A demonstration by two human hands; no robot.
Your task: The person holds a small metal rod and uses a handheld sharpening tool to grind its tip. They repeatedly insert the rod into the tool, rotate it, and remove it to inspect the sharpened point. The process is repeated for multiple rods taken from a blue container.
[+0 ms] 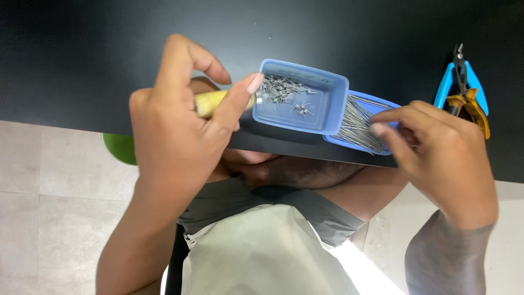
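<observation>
The left hand (174, 131) is gripping a yellow-handled metal tool (218, 102), its tip resting at the rim of the blue plastic tray of short bent wire pieces (322, 98) near the desk's (82, 60) front edge. The right hand (436, 155) is pinching long straight wires in the second blue tray (360, 123), seemingly picking one. Blue-handled cutters (461, 82) are lying toward the right edge; open room lies behind.

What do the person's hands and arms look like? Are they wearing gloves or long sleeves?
No gloves: the left hand and the right hand are both bare, with short, plain fingernails and no rings or watch that can be seen. The forearms are bare too, so no long sleeves reach the wrists. Lower down, the person wears grey shorts with a pale cloth over the lap.
</observation>
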